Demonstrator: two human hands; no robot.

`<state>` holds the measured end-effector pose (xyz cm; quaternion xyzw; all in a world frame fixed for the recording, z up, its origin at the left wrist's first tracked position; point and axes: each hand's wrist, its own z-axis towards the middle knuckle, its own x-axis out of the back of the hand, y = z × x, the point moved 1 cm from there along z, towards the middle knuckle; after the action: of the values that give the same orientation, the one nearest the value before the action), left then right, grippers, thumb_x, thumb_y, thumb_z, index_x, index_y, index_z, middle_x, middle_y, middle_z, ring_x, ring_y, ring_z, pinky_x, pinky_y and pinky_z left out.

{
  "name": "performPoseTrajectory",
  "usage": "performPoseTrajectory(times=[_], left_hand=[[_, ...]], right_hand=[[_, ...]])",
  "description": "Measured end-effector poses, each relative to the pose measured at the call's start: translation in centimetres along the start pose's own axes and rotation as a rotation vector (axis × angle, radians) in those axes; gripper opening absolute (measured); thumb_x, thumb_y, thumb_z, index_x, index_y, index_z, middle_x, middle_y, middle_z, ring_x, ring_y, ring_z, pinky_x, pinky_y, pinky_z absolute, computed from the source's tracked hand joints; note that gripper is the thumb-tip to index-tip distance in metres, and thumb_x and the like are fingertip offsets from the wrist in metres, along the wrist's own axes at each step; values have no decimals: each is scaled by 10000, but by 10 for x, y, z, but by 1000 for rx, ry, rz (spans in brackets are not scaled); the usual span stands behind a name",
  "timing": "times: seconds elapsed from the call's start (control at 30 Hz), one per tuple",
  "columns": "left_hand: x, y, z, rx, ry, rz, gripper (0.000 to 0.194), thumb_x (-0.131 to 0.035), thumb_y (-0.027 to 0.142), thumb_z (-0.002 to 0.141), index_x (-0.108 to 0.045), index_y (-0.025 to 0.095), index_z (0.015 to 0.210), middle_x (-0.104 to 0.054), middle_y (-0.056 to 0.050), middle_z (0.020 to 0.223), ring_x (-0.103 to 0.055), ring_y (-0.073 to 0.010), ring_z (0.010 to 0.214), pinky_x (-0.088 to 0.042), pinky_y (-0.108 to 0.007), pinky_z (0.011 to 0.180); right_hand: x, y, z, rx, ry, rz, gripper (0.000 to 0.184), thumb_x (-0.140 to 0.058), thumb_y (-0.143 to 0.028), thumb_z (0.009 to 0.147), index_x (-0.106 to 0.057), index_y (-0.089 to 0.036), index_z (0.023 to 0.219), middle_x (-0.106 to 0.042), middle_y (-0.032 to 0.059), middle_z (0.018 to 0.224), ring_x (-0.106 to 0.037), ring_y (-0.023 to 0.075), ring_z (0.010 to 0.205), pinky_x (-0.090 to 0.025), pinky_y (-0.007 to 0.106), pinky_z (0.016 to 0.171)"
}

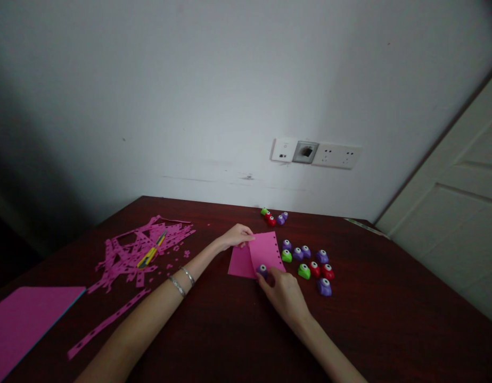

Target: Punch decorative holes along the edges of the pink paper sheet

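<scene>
A pink sheet of paper (265, 249) with a row of punched holes down its right edge lies over another pink sheet (240, 263). My left hand (237, 235) pinches the upper left corner of the top sheet. Near that sheet's lower edge, my right hand (286, 295) grips a purple craft punch (262, 271); its slot and the paper edge there are hidden. Just right of the sheet are a green punch (286, 256) and a purple punch (286, 245), among several more.
Red punches (327, 272) and others stand to the right, with a small group (271, 221) near the wall. On the left lie pink paper scraps (130, 250), a yellow utility knife (152, 251), a punched strip (106, 324) and a pink stack (34, 324). Wall sockets (337, 156) sit behind.
</scene>
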<state>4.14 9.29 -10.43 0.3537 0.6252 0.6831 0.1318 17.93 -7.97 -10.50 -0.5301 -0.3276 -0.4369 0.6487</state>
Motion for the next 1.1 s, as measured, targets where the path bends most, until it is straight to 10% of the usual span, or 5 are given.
performPoseTrajectory(times=[1.1], left_hand=[[-12, -1, -4, -76, -18, 495, 176, -519, 250, 720, -602, 123, 631, -586, 7, 531, -495, -91, 483, -377, -209, 554]], right_hand=[[1, 8, -1, 63, -115, 90, 162, -571, -265, 773, -625, -198, 910, -609, 44, 873, -568, 190, 823, -406, 254, 694]])
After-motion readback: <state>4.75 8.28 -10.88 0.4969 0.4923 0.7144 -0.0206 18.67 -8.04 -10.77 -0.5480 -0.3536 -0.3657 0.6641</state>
